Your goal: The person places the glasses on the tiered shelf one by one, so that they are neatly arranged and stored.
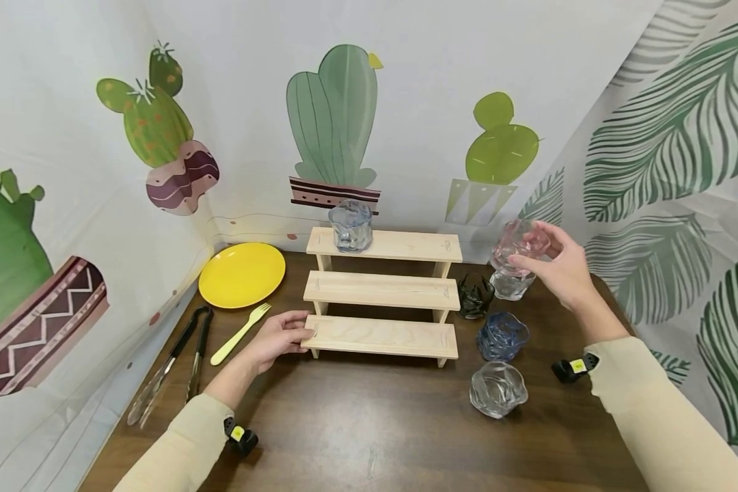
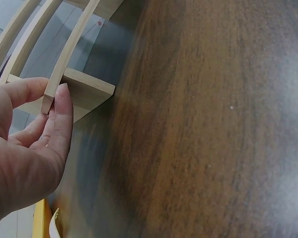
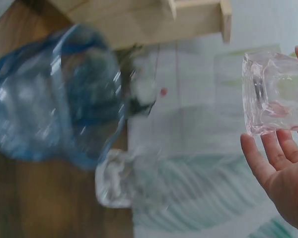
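My left hand (image 1: pixel 275 340) pinches the left end of the lowest board of a three-step wooden shelf (image 1: pixel 381 335); in the left wrist view the thumb lies on top and fingers underneath. My right hand (image 1: pixel 562 266) holds a pink glass (image 1: pixel 512 247) up at the back right, above a clear glass (image 1: pixel 512 287) on the table. In the right wrist view, thumb and fingers span the pink glass (image 3: pixel 268 94). Beside the shelf stand a dark glass (image 1: pixel 475 296), a blue glass (image 1: pixel 501 337) and a clear faceted glass (image 1: pixel 498 391). A pale blue glass (image 1: pixel 351 229) sits on the top step.
At the left lie a yellow plate (image 1: pixel 242 275), a pale yellow fork (image 1: pixel 241 333) and black-handled tongs (image 1: pixel 187 345). A printed cloth (image 1: pixel 418 102) with cacti and leaves hangs behind and around the brown wooden table (image 1: pixel 369 424).
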Tool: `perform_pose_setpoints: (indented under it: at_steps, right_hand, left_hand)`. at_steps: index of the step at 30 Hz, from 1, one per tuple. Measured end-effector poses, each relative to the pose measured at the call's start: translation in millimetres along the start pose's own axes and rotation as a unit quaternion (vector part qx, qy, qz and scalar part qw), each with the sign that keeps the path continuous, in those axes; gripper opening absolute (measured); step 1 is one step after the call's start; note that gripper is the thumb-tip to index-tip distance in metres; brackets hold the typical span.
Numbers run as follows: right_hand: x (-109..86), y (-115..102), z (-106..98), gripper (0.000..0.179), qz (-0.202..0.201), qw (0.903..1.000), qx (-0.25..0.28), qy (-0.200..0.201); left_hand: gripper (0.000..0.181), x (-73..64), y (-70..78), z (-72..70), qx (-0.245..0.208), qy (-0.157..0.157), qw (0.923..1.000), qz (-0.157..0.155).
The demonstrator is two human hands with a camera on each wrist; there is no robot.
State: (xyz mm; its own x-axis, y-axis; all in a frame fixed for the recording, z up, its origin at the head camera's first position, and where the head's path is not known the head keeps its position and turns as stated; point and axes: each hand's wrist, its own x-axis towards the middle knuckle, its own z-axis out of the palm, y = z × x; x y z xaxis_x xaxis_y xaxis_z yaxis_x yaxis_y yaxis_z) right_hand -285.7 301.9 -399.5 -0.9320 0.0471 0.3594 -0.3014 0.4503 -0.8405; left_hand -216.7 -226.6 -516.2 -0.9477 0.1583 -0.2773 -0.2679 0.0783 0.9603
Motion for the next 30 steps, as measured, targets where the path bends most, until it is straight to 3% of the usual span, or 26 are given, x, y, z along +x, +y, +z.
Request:
perform_pose_setpoints:
  at_steps: [5,14,22,30]
  right_hand:
    - [12.4,-22.0,18.7,0.076,-0.009,0.9998,0.018,-0.01]
    - [27.2,-48.2,59.6,0.079,-0.011,0.9975,0.031,-0.062]
    - [32.8,-55.2,95.2,0.083,0.011,0.9937,0.042,-0.104]
    - [38.7,-61.1,112.8,0.086,-0.014,0.9921,0.025,-0.122]
  left_hand:
    - [0.061,-0.3,0.6,-1.0,0.003,-0.001,1.0,0.002]
    - [0.061,0.2,0.3,-1.3,0.003,-0.001,1.0,0.002]
    - [0.062,0.7,-2.6,-1.7,0.0,-0.002,1.0,0.0]
    - [0.061,0.4,-2.0,-2.6,0.002,-0.004,1.0,0.005]
